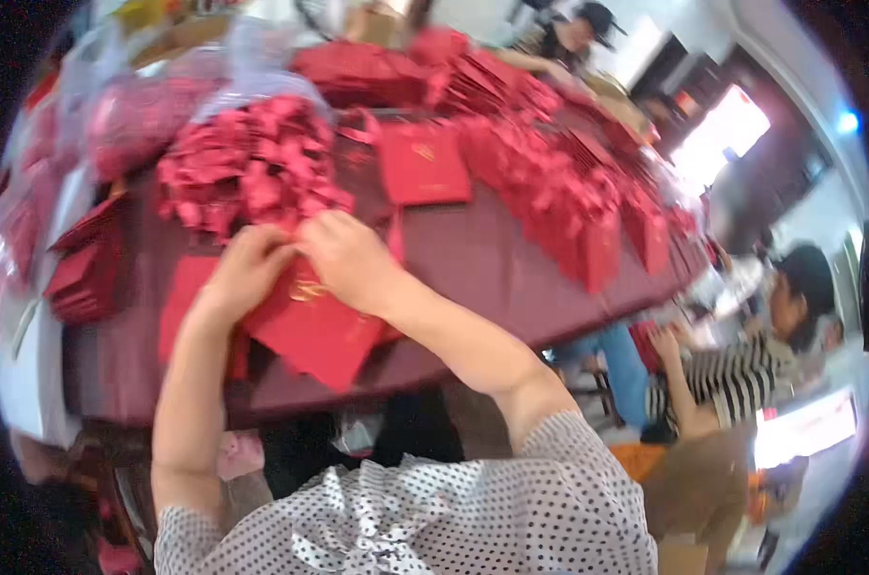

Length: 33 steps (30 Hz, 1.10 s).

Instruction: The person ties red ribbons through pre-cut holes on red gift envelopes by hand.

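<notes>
One dotted shirt [492,513], left hand [247,273], right hand [346,251] — both pinching one red bag [321,335]

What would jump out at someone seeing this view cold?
Probably the long row of red bags crowding the table's right side. Next, the heap of crumpled red ribbons beyond the hands, then the gold-marked red bag at the left hand and right hand.

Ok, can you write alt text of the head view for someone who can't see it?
A person's bare left hand and right hand meet at the top of a flat red gold-printed paper bag, over a dark red covered table. Beyond lies a heap of bright red ribbons; ribboned red bags line the right side.
</notes>
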Each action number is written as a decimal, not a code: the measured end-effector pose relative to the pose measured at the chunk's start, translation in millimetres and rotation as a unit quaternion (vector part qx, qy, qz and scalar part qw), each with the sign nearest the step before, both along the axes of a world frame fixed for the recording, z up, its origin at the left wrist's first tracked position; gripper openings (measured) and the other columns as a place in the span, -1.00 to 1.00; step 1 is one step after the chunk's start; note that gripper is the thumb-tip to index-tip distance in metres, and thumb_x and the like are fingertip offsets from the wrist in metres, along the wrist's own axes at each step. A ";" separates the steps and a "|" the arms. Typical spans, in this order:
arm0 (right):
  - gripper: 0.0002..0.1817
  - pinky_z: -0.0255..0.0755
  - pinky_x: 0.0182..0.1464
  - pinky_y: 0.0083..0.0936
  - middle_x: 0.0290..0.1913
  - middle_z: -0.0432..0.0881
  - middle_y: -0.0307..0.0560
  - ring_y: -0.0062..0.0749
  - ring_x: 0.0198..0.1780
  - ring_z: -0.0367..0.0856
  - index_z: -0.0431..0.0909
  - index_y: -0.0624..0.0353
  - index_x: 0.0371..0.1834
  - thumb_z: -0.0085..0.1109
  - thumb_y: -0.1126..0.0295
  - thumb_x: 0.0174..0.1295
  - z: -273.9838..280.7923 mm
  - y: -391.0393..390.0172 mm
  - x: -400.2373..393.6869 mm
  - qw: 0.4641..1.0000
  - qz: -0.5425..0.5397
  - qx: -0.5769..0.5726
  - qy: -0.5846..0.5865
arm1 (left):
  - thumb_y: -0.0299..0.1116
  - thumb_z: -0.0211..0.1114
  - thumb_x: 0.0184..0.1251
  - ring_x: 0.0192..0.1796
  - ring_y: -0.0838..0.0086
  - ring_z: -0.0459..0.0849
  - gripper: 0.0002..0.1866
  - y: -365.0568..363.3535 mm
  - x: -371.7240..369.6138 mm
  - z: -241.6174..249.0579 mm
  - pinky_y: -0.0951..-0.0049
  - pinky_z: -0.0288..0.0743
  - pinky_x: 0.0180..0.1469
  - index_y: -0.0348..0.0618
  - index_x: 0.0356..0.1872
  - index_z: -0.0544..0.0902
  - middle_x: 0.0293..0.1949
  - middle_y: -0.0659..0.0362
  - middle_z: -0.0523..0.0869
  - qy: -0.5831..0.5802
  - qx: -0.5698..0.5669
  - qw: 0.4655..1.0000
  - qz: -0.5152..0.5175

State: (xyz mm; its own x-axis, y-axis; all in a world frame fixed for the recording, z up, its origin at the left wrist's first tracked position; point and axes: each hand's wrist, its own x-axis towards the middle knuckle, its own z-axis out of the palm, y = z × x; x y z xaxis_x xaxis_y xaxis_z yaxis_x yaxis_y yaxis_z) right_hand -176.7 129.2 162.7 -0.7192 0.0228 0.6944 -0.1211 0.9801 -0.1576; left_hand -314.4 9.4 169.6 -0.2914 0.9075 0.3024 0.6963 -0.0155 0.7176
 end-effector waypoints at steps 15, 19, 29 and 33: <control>-0.94 0.41 -0.21 -0.28 -0.38 0.46 0.02 -0.10 -0.30 0.48 0.44 0.23 -0.35 0.10 0.50 0.15 0.0 -4.3 -9.0 0.998 -0.047 0.029 0.018 | -0.47 0.28 0.12 -0.10 0.17 0.53 -0.81 2.1 8.1 -10.2 0.28 0.38 0.00 -0.27 -0.23 0.58 -0.29 0.00 0.62 -0.018 0.069 0.994 0.083; -0.94 0.40 -0.21 -0.27 -0.39 0.45 0.01 -0.08 -0.29 0.47 0.42 0.23 -0.37 0.09 0.50 0.14 4.8 -0.7 -6.3 0.999 -0.024 0.003 0.022 | -0.49 0.23 0.11 -0.19 0.17 0.56 -0.86 2.8 10.5 -8.6 0.27 0.43 -0.10 -0.30 -0.30 0.60 -0.39 -0.01 0.66 0.020 0.119 0.989 0.086; -0.78 0.46 -0.16 -0.28 -0.29 0.58 0.01 -0.06 -0.18 0.58 0.50 0.20 -0.23 0.20 0.35 0.10 7.0 11.1 -3.8 0.989 0.047 -0.143 0.002 | -0.55 0.20 0.22 -0.19 0.61 0.55 -0.85 1.6 6.7 2.1 0.58 0.42 -0.10 -0.28 -0.19 0.57 -0.29 0.25 0.62 -0.208 0.059 0.975 -0.059; -0.77 0.43 -0.11 -0.25 -0.23 0.57 0.00 -0.04 -0.13 0.56 0.47 0.18 -0.27 0.24 0.34 0.06 29.0 8.0 12.0 0.977 0.077 -0.196 -0.019 | -0.60 0.15 0.20 -0.19 0.66 0.50 -0.85 -3.9 12.3 18.8 0.63 0.37 -0.09 -0.25 -0.20 0.53 -0.28 0.32 0.57 -0.245 0.009 0.968 -0.057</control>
State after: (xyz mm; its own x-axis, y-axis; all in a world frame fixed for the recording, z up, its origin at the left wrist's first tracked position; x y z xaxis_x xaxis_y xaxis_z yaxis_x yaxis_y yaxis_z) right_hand -164.7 137.2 191.6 -0.7603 0.1709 0.6267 -0.2497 0.8138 -0.5248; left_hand -302.1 5.4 188.4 -0.3014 0.9385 0.1686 0.2654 -0.0873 0.9602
